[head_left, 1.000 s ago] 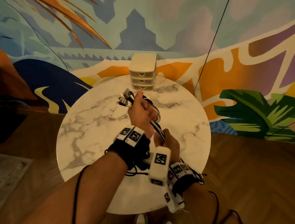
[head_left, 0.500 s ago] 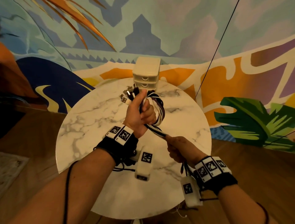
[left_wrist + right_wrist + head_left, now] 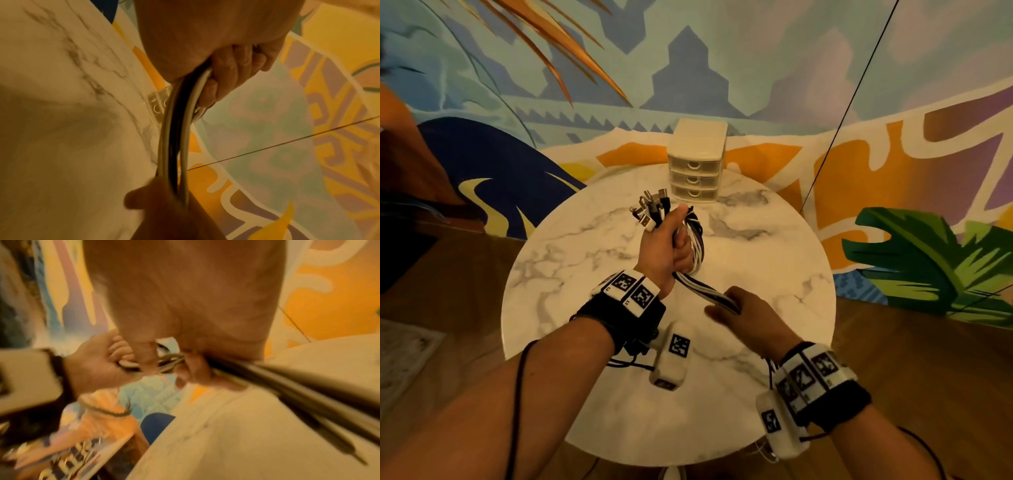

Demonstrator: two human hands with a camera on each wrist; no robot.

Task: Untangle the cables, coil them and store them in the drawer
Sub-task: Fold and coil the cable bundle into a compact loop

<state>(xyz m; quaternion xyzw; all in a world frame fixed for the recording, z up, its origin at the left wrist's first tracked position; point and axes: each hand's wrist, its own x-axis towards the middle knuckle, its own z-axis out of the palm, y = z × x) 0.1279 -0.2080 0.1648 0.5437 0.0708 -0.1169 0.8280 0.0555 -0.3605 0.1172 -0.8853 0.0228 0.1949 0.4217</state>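
Observation:
A bundle of white and black cables [image 3: 697, 243] is looped in my left hand [image 3: 671, 250], which grips it above the marble table [image 3: 571, 274]. Several plug ends [image 3: 650, 209] stick up past my thumb. The loose run of cables [image 3: 705, 291] slants down to my right hand [image 3: 739, 308], whose fingers curl round it. In the left wrist view the cables [image 3: 176, 138] arc from my fingers [image 3: 232, 71] down to the right hand [image 3: 164, 203]. The right wrist view is blurred; the cables [image 3: 298, 386] stream past my right fingers [image 3: 193, 369] toward the left hand [image 3: 98, 363]. A small cream three-drawer chest [image 3: 697, 164] stands at the table's far edge, drawers closed.
The round table stands against a painted mural wall [image 3: 722, 68]. A thin dark wire [image 3: 849, 102] runs diagonally up the wall at right. Wooden floor [image 3: 928, 342] surrounds the table. Camera modules and their leads hang from both wrists over the near part of the tabletop.
My right hand has slid right and down along the cables, away from the left hand. The left hand has risen slightly toward the drawer chest with the coil.

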